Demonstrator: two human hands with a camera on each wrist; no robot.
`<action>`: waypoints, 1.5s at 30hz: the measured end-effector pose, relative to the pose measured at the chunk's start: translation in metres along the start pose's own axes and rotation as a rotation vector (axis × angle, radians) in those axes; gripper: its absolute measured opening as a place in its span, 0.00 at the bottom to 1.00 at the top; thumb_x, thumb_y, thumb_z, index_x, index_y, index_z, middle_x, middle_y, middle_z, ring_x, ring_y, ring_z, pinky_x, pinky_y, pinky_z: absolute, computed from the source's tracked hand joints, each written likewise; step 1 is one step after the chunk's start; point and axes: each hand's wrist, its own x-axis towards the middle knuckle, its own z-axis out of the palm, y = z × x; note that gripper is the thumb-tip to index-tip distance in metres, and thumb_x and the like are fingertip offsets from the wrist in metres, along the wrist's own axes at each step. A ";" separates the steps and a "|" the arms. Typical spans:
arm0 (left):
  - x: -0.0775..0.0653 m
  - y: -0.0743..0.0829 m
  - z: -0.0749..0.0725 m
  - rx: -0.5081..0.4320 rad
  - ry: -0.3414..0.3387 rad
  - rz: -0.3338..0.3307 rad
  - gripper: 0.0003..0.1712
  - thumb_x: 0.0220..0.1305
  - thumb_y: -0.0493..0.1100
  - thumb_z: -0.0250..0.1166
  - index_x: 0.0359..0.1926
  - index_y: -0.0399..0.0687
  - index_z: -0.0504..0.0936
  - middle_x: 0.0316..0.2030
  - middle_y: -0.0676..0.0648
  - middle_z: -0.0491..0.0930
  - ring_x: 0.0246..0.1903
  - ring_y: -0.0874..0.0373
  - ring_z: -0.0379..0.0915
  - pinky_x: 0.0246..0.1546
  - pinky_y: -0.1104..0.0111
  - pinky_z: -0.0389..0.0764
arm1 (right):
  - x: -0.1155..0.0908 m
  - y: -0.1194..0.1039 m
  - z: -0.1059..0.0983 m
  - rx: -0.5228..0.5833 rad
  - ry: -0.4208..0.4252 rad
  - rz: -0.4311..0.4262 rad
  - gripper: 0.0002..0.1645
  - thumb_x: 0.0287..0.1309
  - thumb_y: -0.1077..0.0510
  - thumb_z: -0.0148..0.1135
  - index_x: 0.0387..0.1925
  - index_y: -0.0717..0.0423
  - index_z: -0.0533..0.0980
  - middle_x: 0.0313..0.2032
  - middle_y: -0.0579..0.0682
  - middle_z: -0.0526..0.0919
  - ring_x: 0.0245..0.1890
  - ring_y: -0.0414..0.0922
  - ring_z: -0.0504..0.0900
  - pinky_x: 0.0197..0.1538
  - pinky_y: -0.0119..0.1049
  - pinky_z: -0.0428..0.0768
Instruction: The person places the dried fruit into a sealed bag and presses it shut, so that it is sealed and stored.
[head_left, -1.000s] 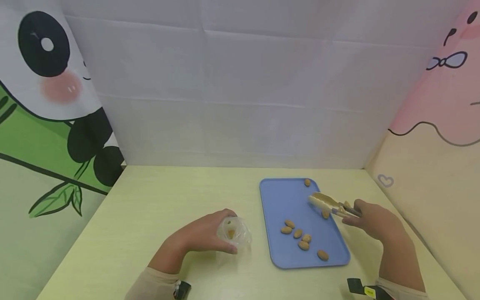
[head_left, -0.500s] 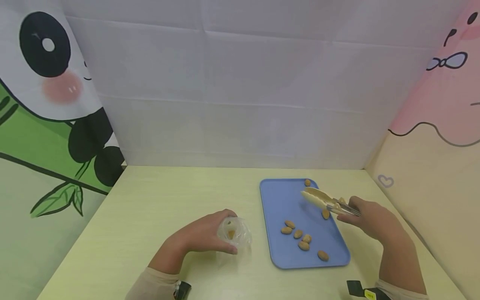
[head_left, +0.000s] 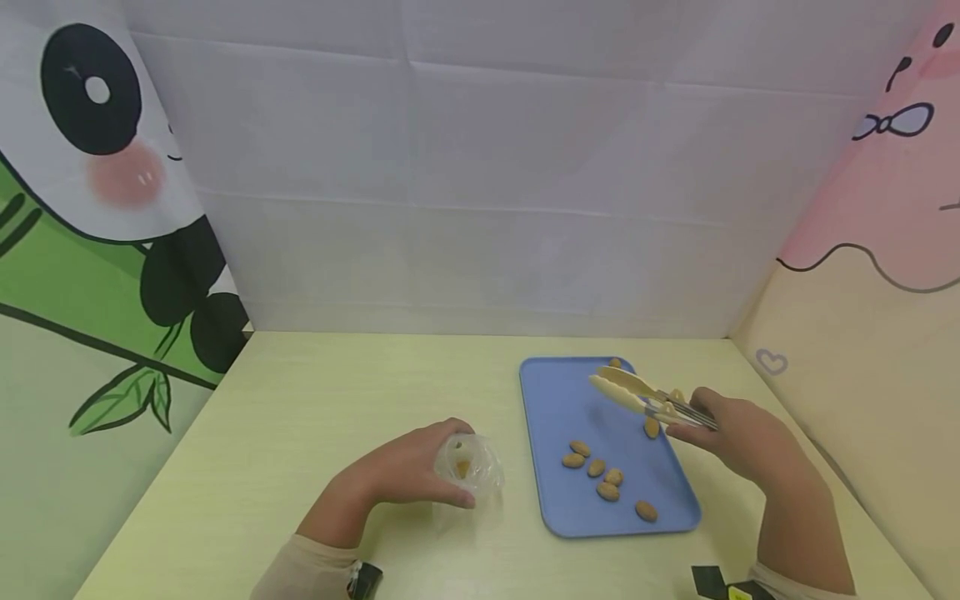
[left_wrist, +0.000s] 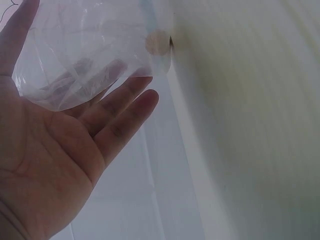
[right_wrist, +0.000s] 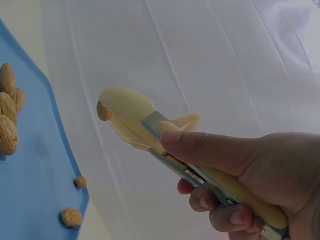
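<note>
My right hand (head_left: 750, 437) grips a pair of metal tongs with cream-coloured tips (head_left: 617, 392), held above the blue tray. Between the tips a brown wrinkled nut (right_wrist: 104, 111) pokes out in the right wrist view; the head view does not show it. Several more nuts (head_left: 608, 492) lie on the blue tray (head_left: 555, 400), mostly clustered toward its near half. My left hand (head_left: 412, 467) curls around a clear plastic bag (head_left: 489, 467) to the left of the tray. Low inside it a nut (left_wrist: 158, 42) shows through the film in the left wrist view.
The pale yellow table (head_left: 337, 392) ends at a white cloth backdrop (head_left: 480, 208). Printed panels stand at left (head_left: 180, 267) and right (head_left: 862, 333), with the right forearm near the right one. One nut (head_left: 651, 427) sits near the tray's right rim, beneath the tongs.
My right hand has moved the tongs leftward and slightly up over the tray. The left hand and the bag have stayed in place.
</note>
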 end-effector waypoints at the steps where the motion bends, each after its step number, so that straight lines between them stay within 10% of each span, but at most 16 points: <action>1: 0.000 0.000 0.000 -0.001 -0.001 0.001 0.46 0.41 0.72 0.74 0.60 0.63 0.69 0.46 0.55 0.78 0.42 0.63 0.73 0.45 0.64 0.73 | -0.001 -0.002 -0.001 0.001 -0.001 0.000 0.29 0.58 0.28 0.57 0.32 0.48 0.68 0.19 0.43 0.65 0.20 0.41 0.64 0.24 0.36 0.62; 45: -0.001 0.008 -0.002 -0.022 -0.005 -0.018 0.45 0.42 0.68 0.75 0.60 0.63 0.68 0.47 0.58 0.77 0.44 0.63 0.73 0.48 0.63 0.73 | -0.015 -0.082 -0.005 0.007 0.145 -0.248 0.24 0.54 0.32 0.64 0.27 0.40 0.65 0.17 0.34 0.61 0.17 0.32 0.58 0.22 0.29 0.60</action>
